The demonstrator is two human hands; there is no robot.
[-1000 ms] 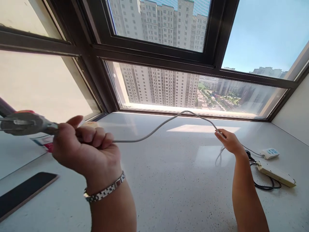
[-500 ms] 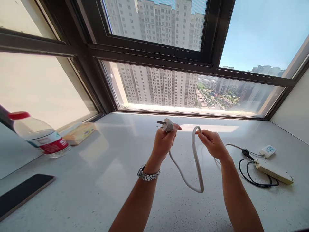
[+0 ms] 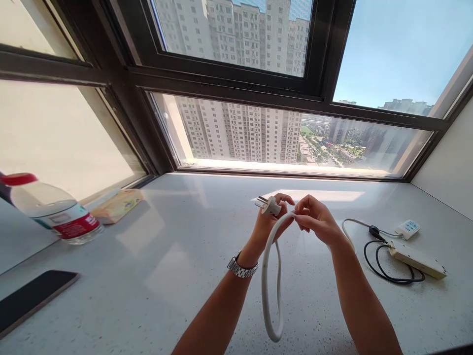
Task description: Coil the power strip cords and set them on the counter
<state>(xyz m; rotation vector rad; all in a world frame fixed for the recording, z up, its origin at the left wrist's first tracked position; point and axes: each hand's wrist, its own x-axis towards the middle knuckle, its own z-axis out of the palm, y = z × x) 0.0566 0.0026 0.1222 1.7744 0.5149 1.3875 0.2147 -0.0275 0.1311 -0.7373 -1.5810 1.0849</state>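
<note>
A white power plug (image 3: pixel 272 206) with metal prongs pointing left sits in my left hand (image 3: pixel 266 228), which is closed around its cord end. From there the white power cord (image 3: pixel 265 286) hangs in a long loop over the counter and comes back up to the fingers. My right hand (image 3: pixel 318 220) pinches the cord at the top of the loop, close beside the left fingers. Behind my right wrist the cord runs on towards a small white box with a blue-marked face (image 3: pixel 408 229). A silver watch (image 3: pixel 243 267) is on my left wrist.
On the right lie a cream power strip (image 3: pixel 417 259) and its coiled black cord (image 3: pixel 384 268). At the left are a red-capped water bottle (image 3: pixel 62 212), a tissue pack (image 3: pixel 117 204) and a dark phone (image 3: pixel 35 296). A window frame (image 3: pixel 281 173) borders the counter's (image 3: pixel 155 296) back.
My hands have come together, the left moving right and down with the plug. The cord between them has gone from a wide, open bend to a narrow loop hanging lower.
</note>
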